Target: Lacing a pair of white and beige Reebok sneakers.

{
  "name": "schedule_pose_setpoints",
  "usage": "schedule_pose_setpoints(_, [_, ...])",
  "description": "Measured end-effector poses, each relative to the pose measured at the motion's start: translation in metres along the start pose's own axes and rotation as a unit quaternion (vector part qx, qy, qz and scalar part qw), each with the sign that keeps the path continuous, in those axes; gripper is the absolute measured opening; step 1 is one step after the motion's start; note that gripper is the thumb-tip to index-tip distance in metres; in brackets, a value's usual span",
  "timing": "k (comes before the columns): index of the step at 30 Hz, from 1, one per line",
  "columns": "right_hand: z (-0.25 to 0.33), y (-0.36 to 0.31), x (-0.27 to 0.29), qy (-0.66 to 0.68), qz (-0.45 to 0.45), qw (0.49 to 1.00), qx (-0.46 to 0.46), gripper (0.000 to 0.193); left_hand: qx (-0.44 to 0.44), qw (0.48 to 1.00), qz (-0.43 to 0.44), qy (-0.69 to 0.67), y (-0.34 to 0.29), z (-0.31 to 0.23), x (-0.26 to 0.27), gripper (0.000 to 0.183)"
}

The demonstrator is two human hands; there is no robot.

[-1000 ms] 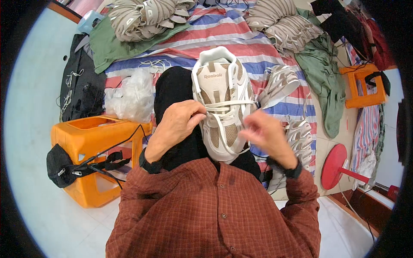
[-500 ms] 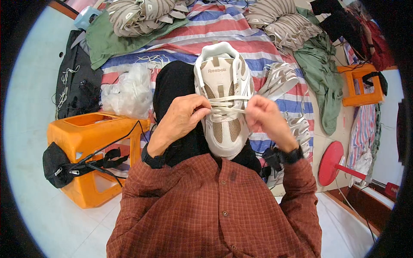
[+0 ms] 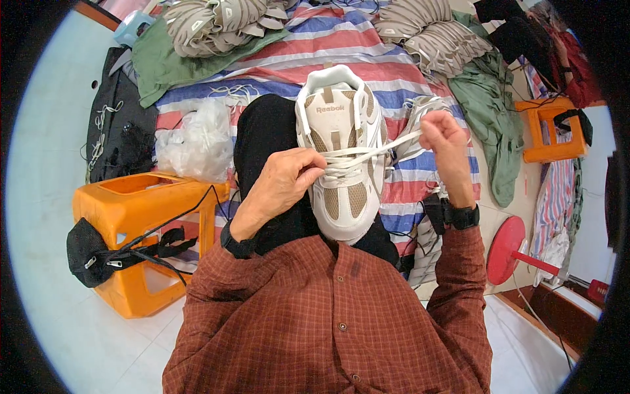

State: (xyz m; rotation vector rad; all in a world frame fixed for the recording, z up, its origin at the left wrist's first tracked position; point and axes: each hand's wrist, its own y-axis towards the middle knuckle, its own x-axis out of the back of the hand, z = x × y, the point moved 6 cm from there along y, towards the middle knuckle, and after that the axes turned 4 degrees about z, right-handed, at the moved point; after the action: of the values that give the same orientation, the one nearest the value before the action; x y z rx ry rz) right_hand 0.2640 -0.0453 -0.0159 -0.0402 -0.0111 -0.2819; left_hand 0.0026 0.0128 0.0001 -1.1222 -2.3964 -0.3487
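Observation:
A white and beige sneaker [image 3: 340,209] rests on my lap, its toe toward me and its heel end away. White shoelace [image 3: 384,148] crosses the lower part of the tongue and stretches out past the shoe's right side. My right hand [image 3: 445,136] pinches the far end of that stretch, raised to the right of the shoe. On the left edge of the lacing, my left hand [image 3: 289,177] is closed, thumb and forefinger together on the lace beside the eyelets. The upper eyelets near the ankle opening carry no lace.
Stacked beige shoe uppers [image 3: 220,26] lie at the far left, more uppers [image 3: 430,36] at the far right, on a striped sheet [image 3: 321,47]. An orange stool [image 3: 141,226] lies at my left beside a clear plastic bag [image 3: 197,141]. A red round-based stand [image 3: 505,249] is at right.
My right hand has moved right and away from the shoe, drawing the lace out into a taut slanting line. My left hand stays at the left eyelets.

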Motion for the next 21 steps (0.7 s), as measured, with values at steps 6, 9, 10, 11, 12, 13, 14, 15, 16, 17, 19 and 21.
schedule_pose_setpoints(6, [0.013,-0.005,0.010,-0.112,0.048,0.992,-0.021,0.006,-0.007,1.000,-0.010,0.001,-0.001,0.000,0.001,0.011])
schedule_pose_setpoints(9, [0.006,-0.019,-0.006,-0.621,0.045,0.770,0.139,0.006,0.011,1.000,-0.001,0.000,0.000,0.000,0.000,0.010])
schedule_pose_setpoints(10, [0.011,-0.022,-0.017,-0.619,0.048,0.771,0.141,0.006,0.014,1.000,-0.004,0.000,0.000,0.001,0.001,0.010])
schedule_pose_setpoints(11, [0.017,-0.023,-0.025,-0.486,0.054,0.865,0.113,0.006,0.004,1.000,-0.011,0.005,0.000,0.001,0.002,0.010])
schedule_pose_setpoints(12, [0.021,-0.026,-0.033,-0.343,0.054,0.935,0.078,0.006,-0.010,1.000,-0.014,0.007,0.000,0.000,0.002,0.010])
schedule_pose_setpoints(13, [0.030,-0.029,-0.049,-0.342,0.068,0.928,0.133,0.007,-0.010,1.000,-0.014,0.008,0.000,0.001,0.002,0.010])
schedule_pose_setpoints(14, [0.037,-0.033,-0.068,-0.321,0.101,0.930,0.149,0.008,0.001,1.000,-0.026,0.002,0.000,0.004,0.004,0.009])
schedule_pose_setpoints(15, [0.037,-0.034,-0.085,-0.323,0.141,0.922,0.162,0.009,0.011,0.999,-0.039,-0.004,-0.002,0.006,0.006,0.009])
schedule_pose_setpoints(16, [0.038,-0.036,-0.098,-0.325,0.178,0.913,0.172,0.009,0.011,0.999,-0.039,-0.005,-0.002,0.006,0.007,0.009])
schedule_pose_setpoints(17, [0.036,-0.036,-0.105,-0.326,0.178,0.912,0.172,0.009,0.025,0.998,-0.059,-0.006,-0.002,0.007,0.010,0.008])
schedule_pose_setpoints(19, [0.031,-0.036,-0.118,-0.350,0.164,0.903,0.189,0.010,0.043,0.995,-0.092,-0.007,-0.003,0.009,0.016,0.008])
schedule_pose_setpoints(21, [0.033,-0.034,-0.128,-0.374,0.154,0.894,0.191,0.011,0.051,0.994,-0.100,-0.007,-0.005,0.013,0.018,0.008])
